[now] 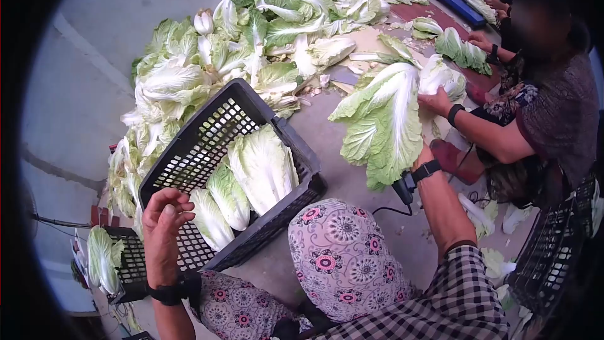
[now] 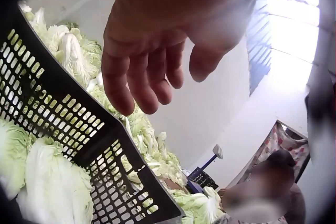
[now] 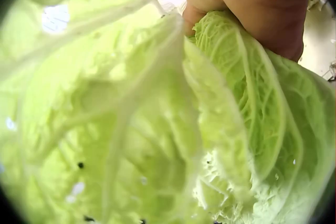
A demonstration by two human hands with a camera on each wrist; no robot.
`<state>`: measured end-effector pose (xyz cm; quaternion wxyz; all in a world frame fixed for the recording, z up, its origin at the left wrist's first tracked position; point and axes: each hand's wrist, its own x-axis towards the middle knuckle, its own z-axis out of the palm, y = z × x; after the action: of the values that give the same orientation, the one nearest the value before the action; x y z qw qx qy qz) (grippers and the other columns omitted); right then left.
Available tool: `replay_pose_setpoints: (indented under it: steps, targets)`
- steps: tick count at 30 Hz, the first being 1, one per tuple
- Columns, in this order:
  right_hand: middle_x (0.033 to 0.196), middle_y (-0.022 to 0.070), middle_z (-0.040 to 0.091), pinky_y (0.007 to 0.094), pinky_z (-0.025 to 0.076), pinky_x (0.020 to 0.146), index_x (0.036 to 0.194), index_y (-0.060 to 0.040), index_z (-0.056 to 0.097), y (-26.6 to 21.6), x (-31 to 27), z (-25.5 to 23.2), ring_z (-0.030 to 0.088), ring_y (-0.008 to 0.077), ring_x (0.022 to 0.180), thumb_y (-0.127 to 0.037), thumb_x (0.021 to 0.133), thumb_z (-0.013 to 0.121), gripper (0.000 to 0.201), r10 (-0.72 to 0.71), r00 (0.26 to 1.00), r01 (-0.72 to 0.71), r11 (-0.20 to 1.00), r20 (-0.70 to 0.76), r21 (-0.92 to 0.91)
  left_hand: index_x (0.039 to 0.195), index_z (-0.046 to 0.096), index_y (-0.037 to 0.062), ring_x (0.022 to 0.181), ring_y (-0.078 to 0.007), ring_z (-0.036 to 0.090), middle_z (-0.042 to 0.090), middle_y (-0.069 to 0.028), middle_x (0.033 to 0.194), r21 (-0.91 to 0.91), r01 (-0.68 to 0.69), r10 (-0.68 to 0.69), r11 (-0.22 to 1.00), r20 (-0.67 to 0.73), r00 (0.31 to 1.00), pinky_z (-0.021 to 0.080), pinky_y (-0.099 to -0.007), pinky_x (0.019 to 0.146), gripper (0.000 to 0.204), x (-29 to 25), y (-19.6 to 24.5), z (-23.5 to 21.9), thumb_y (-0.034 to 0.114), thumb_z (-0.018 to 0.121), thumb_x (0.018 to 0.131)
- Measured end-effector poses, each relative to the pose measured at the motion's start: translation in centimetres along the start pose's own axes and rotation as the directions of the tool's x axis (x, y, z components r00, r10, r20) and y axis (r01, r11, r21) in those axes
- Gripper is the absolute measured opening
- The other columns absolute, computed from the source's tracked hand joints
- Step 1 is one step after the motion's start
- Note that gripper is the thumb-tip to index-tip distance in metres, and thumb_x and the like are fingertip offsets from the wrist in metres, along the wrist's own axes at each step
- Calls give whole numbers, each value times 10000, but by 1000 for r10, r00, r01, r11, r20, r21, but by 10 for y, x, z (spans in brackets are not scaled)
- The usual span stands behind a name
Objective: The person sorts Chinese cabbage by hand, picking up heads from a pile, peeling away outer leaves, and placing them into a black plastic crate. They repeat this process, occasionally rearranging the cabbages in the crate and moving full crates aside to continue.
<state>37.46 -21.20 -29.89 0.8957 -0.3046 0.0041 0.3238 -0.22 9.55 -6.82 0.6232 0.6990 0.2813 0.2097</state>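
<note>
My right hand grips a Chinese cabbage by its leafy part. Its broad green outer leaf spreads and droops in the head view, hiding most of the fingers. Over the near left rim of a black slatted crate, my left hand hovers with loosely bent fingers and nothing in it. Several trimmed Chinese cabbages lie side by side inside that crate. Just beyond the drooping leaf, another person's hand touches a pale cabbage.
A large heap of cabbages lies along the wall behind the crate. The other person squats at right, beside a blue scale. More black crates stand at lower left and right. Loose leaves litter the floor.
</note>
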Motion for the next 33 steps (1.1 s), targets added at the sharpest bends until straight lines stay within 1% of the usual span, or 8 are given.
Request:
replay_pose_setpoints:
  steps: [14,20,22,23,26,27,30,33]
  targets:
    - [1346,140,398,468,317,991,1364,-62,340,-52,62,-54,429,285,1201,-278,834,645,648,-238,890,105,937,-388,-334,1066,556,21,854,-129,606,606,-58,962,134,160,-163,978,12,987,512,-256,746,338,8,-9,-19,278,635,861]
    - [1421,153,335,508,251,1046,1406,-72,292,-77,61,-52,373,319,1268,-294,832,644,709,-353,756,-107,764,-551,-636,1065,562,25,852,-125,609,613,-50,949,163,186,-192,969,18,981,509,-249,738,341,10,-13,-23,284,640,858]
    - [1446,157,314,521,229,1065,1419,-76,276,-68,63,-69,354,330,1290,-300,831,644,729,-323,769,-143,755,-552,-640,1067,564,27,849,-123,609,613,-47,950,161,200,-207,967,26,978,507,-251,737,336,10,-14,-24,282,635,859]
    - [1421,149,314,544,322,960,1417,-70,265,-61,68,-94,393,336,1231,-311,785,696,802,-290,814,-105,779,-503,-619,1069,565,29,852,-122,607,614,-46,953,166,204,-212,965,31,977,504,-252,742,333,10,-14,-25,280,631,860]
    - [1261,108,450,458,426,822,1358,-69,358,-52,73,-117,485,255,1086,-302,803,674,680,-202,785,-298,706,-586,-642,1070,568,34,866,-122,601,615,-43,959,193,206,-219,959,46,975,492,-256,759,323,10,-11,-25,275,621,863]
    - [1084,56,516,353,453,704,1266,-69,451,-52,71,-112,525,194,931,-274,826,646,523,-175,831,-280,689,-528,-668,1069,568,35,873,-122,599,615,-42,960,210,202,-218,956,52,975,488,-256,765,320,10,-9,-24,275,618,864]
    - [1027,33,574,306,459,693,1202,-80,505,-40,70,-87,565,169,873,-238,852,609,398,-357,806,-152,645,-472,-748,1091,565,27,905,-113,584,616,-41,981,253,167,-200,953,110,974,469,-251,788,331,12,-5,-24,264,613,865]
    - [1004,27,609,291,467,708,1206,-83,508,-39,66,-35,587,145,853,-219,877,578,363,-234,910,-127,629,-342,-767,1111,558,4,928,-125,580,617,-48,1005,320,103,-165,942,173,971,468,-261,805,341,12,-7,-30,240,604,869]
